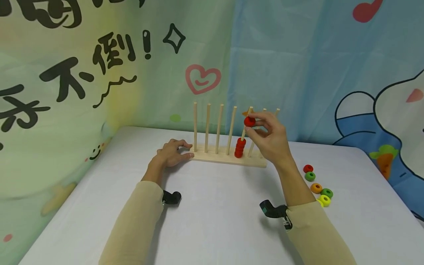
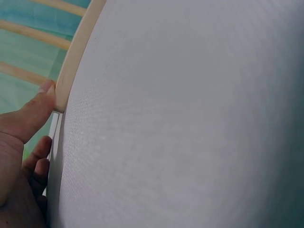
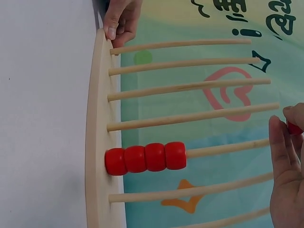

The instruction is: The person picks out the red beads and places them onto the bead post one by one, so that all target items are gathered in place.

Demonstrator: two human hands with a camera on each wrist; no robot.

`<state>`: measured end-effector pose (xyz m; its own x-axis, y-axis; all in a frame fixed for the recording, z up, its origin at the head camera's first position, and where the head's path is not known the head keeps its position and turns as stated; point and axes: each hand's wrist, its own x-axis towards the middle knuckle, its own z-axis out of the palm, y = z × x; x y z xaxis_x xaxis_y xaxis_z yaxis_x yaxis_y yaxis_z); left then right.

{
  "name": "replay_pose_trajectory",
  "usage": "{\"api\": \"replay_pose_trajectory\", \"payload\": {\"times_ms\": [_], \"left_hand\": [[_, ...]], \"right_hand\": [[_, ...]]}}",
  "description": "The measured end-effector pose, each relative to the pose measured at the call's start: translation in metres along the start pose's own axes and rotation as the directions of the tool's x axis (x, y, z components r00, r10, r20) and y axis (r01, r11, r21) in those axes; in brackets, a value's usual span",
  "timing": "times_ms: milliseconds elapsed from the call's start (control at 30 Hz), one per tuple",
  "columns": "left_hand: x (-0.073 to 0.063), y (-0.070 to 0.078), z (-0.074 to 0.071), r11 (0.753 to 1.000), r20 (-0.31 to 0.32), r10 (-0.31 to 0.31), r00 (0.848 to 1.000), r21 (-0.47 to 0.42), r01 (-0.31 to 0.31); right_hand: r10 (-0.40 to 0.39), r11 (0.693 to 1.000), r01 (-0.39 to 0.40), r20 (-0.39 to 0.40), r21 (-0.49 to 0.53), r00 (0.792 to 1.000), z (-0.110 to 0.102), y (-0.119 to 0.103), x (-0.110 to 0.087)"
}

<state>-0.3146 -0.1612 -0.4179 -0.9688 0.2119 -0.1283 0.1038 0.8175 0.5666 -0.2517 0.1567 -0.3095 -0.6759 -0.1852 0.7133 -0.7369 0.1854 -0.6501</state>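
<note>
A wooden peg rack [image 1: 215, 157] with several upright pegs stands at the back of the table. My left hand [image 1: 172, 152] grips the rack's left end; in the left wrist view the thumb [image 2: 38, 104] presses the base's edge. Near the top of one peg right of the middle, my right hand [image 1: 271, 136] pinches a red bead [image 1: 250, 122] between thumb and fingers. The bead looks to be at the peg, but whether the peg runs through it cannot be told. Lower on that peg sits a stack of several red beads [image 3: 155, 157], touching one another at the base.
Loose beads lie on the white table to the right of my right forearm: a red bead [image 1: 308, 168], a green bead [image 1: 310, 176], an orange bead [image 1: 316, 188], another green bead [image 1: 327, 193] and a yellow bead [image 1: 325, 200]. A printed cloth [image 1: 275, 55] hangs behind the rack.
</note>
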Motion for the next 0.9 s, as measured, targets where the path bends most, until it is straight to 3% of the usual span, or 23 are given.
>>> {"api": "replay_pose_trajectory", "payload": {"times_ms": [500,900], "left_hand": [[0.0,0.0,0.0,1.0,-0.002,-0.002,1.0,0.008,0.002],[-0.002,0.0,0.0,1.0,-0.014,0.011,1.0,-0.01,-0.011]], "right_hand": [[0.006,1.0,-0.005,-0.139,0.009,0.99,0.004,0.003,0.011],[0.04,0.999,-0.037,-0.184,0.019,0.982,0.007,0.008,0.015]]}}
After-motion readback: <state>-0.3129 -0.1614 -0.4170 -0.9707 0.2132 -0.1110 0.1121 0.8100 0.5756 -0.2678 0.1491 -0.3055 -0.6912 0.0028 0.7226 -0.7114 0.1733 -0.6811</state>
